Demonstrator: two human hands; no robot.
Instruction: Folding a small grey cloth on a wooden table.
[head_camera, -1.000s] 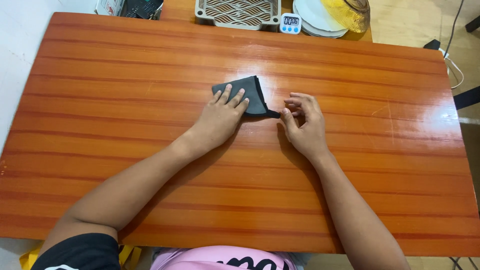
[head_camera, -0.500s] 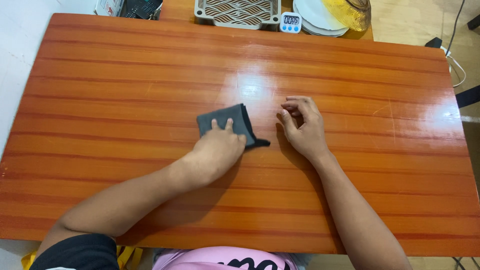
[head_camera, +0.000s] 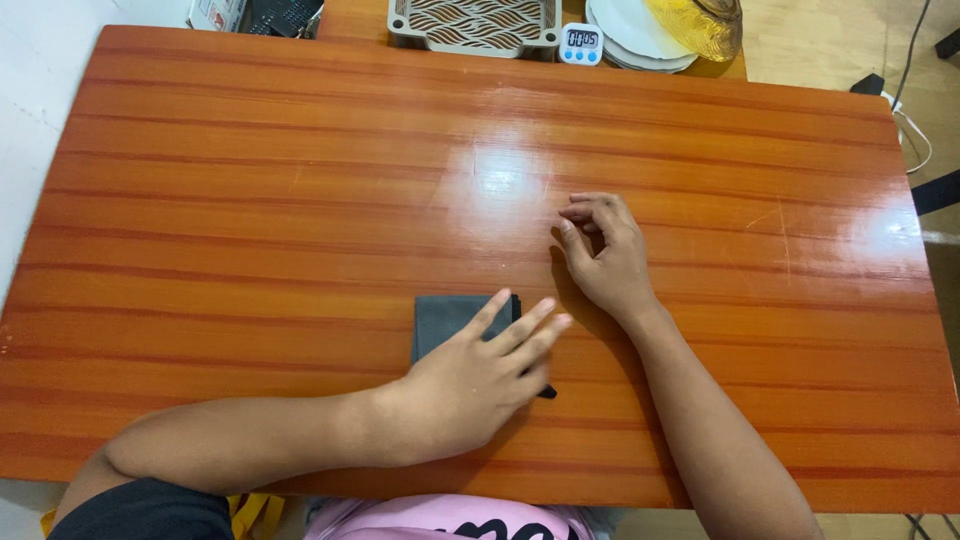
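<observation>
Dark grey folded cloth (head_camera: 447, 320), one item, lay flat on the near half of the orange striped wooden table (head_camera: 250, 180), just left of centre. Over the preceding second it had been slid from the glossy middle of the tabletop toward the person's body, staying folded throughout; a small dark corner showed below the palm.

Left hand (head_camera: 478, 378): rested palm-down on the cloth, fingers straight and slightly spread, pressing rather than pinching. It had travelled with the cloth and covered its right portion.

Right hand (head_camera: 602, 252): on the bare table, apart from the cloth, fingers curled loosely inward with thumb near forefinger, holding nothing. A second earlier it touched the cloth's tip; the cloth had since left it, while the hand itself scarcely shifted.

Judged meaning: the folding looked finished, and the piece appeared to be drawn aside one-handed.

Far edge, untouched: patterned grey tray (head_camera: 474, 24), small white digital timer (head_camera: 581, 42), stacked white plates (head_camera: 625, 40), yellow glass bowl (head_camera: 700, 25).
</observation>
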